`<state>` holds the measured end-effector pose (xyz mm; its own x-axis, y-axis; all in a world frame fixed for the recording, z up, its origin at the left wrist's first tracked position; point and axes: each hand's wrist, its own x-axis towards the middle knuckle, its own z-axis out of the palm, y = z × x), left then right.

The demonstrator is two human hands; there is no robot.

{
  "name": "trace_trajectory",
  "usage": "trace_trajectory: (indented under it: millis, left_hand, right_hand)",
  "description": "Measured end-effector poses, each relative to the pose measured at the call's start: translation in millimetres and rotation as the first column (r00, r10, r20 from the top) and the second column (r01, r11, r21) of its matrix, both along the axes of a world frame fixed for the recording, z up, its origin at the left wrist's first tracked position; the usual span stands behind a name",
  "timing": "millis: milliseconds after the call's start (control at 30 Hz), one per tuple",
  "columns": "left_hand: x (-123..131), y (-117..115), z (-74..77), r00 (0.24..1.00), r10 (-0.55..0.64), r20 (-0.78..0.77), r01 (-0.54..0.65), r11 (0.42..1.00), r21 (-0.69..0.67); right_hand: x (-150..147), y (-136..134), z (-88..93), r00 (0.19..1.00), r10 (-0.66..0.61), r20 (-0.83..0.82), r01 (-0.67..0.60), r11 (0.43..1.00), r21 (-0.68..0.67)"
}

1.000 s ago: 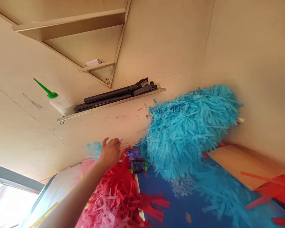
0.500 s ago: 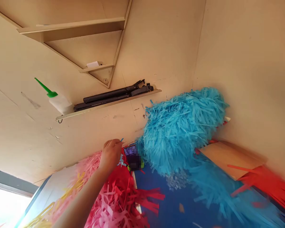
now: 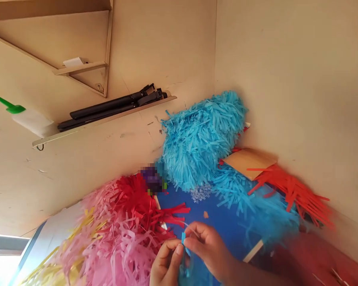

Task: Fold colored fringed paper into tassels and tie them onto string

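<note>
My left hand and my right hand are close together at the bottom centre, both with fingers pinched. Between their fingertips is a small light-blue paper strip, which both grip. A thin pale string loops by my right fingers. Under the hands hangs blurred blue tissue fringe, partly hidden by them. To the left of my hands lies a heap of pink tissue fringe, with red fringe behind it.
A large blue fringe bundle fills the corner. Right of it are a brown paper piece and red strips. Clear bits lie on the blue surface. A wall ledge holds black tripod-like rods and a green-tipped bottle.
My left hand has come down from beside the phone near the wall, bringing a small blue piece. My right hand has entered view and meets it. The view has shifted to the right.
</note>
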<state>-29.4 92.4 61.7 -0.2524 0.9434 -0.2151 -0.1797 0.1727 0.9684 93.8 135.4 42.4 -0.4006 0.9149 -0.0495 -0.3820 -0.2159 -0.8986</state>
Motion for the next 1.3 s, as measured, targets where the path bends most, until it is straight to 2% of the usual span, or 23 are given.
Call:
trace_trajectory:
  millis: [133,267,433,533,633,733,800,867,933,1000,1067,1167,1300]
  left_hand:
    - [3.5,-9.9,-0.3,0.992,0.017,0.123,-0.017,1.0,0.006]
    - [6.9,-13.4,0.9,0.98,0.019,0.2,-0.02,1.0,0.0]
    - [10.6,-14.6,-6.0,0.975,0.031,0.219,-0.03,1.0,-0.009]
    - [13.1,-18.3,-16.7,0.992,0.073,0.101,-0.078,0.996,0.05]
    - [14.8,-22.7,-30.9,0.977,0.163,-0.135,-0.13,0.966,0.225]
    - [14.5,-25.6,-40.3,0.908,0.225,-0.353,-0.071,0.913,0.401]
    - [12.6,-26.6,-40.9,0.896,0.192,-0.401,-0.028,0.924,0.38]
    - [8.1,-27.2,-37.9,0.94,0.104,-0.326,-0.02,0.968,0.25]
    - [0.6,-26.9,-34.8,0.994,0.021,-0.108,-0.013,0.997,0.081]
    - [-8.5,-25.8,-34.5,0.993,-0.031,0.116,0.034,0.999,-0.018]
    - [-16.2,-24.2,-38.0,0.967,-0.058,0.246,0.073,0.996,-0.055]
    - [-20.1,-22.6,-46.1,0.948,-0.027,0.316,0.067,0.991,-0.114]
    - [-14.3,-22.3,-48.0,0.941,-0.042,0.336,0.087,0.989,-0.12]
  right_hand:
    - [4.7,-7.5,-5.2,0.998,0.008,0.058,-0.008,1.0,0.001]
    - [7.8,-11.2,2.3,0.998,0.048,0.047,-0.048,0.999,-0.006]
    - [9.5,-14.1,2.4,0.996,0.046,0.081,-0.045,0.999,-0.012]
    - [12.2,-13.8,-3.9,0.958,-0.043,0.285,0.01,0.993,0.116]
    - [14.1,-13.0,-9.4,0.897,-0.153,0.415,0.062,0.973,0.224]
    - [14.2,-13.1,-12.7,0.888,-0.147,0.435,0.043,0.97,0.239]
    - [14.5,-12.8,-14.0,0.882,-0.115,0.458,0.001,0.97,0.244]
    - [16.4,-11.5,-14.4,0.881,-0.095,0.464,-0.014,0.974,0.225]
    - [20.5,-9.9,-13.2,0.892,-0.075,0.446,-0.022,0.978,0.209]
    - [26.8,-10.0,-9.7,0.888,-0.069,0.454,-0.041,0.973,0.229]
    - [33.6,-12.9,-4.7,0.858,-0.065,0.509,-0.079,0.963,0.257]
    - [40.9,-20.1,2.7,0.824,0.086,0.56,-0.224,0.957,0.182]
    - [43.0,-26.1,6.4,0.809,0.312,0.498,-0.4,0.913,0.077]
